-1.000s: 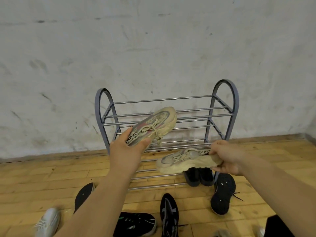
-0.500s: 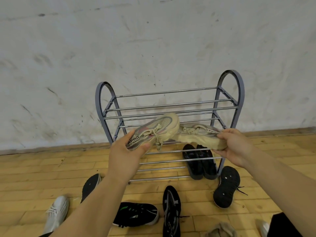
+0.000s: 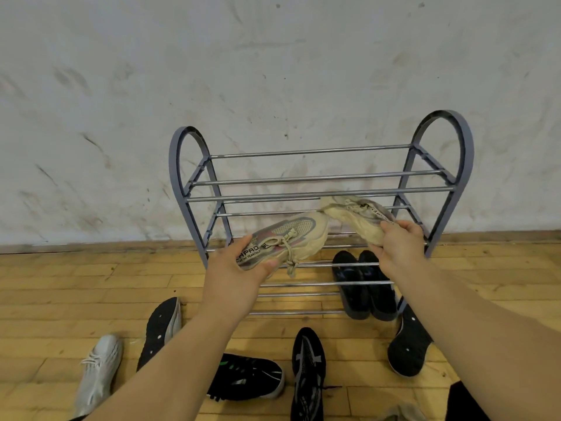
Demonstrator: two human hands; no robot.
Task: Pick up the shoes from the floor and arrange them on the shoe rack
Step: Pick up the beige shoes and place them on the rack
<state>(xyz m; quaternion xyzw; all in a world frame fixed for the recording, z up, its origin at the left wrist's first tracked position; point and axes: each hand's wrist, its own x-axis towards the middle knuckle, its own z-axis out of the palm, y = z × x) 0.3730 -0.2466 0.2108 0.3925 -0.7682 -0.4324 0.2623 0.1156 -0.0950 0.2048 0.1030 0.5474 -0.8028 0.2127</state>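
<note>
Beige sneakers, a matching pair with knit uppers, chunky cream soles and drawstring laces, and both are up in the air in front of the shoe rack (image 3: 309, 151). The left hand (image 3: 233, 275) grips the left sneaker (image 3: 291, 238) at the heel end, thumb over the printed strap and fingers curled underneath, toe pointing at the rack. The right hand (image 3: 397, 250) has its fingers wrapped round the heel of the right sneaker (image 3: 352, 212), which tilts toe-up and pokes in between the top and middle tiers. Can't tell if it's touching a rail yet.

Room-wise: the rack's arched side frames box things in left and right. A black pair (image 3: 364, 284) sits at the right end of the bottom tier, with bare rails to its left. On the wood floor near the rack's front edge lie a white sneaker (image 3: 97, 372) and four black shoes, two of them sole-up.

Compared with half a second ago, the right sneaker has gone up and in. Back then it was level with the left one, toes nearly touching. The left one has barely moved.
</note>
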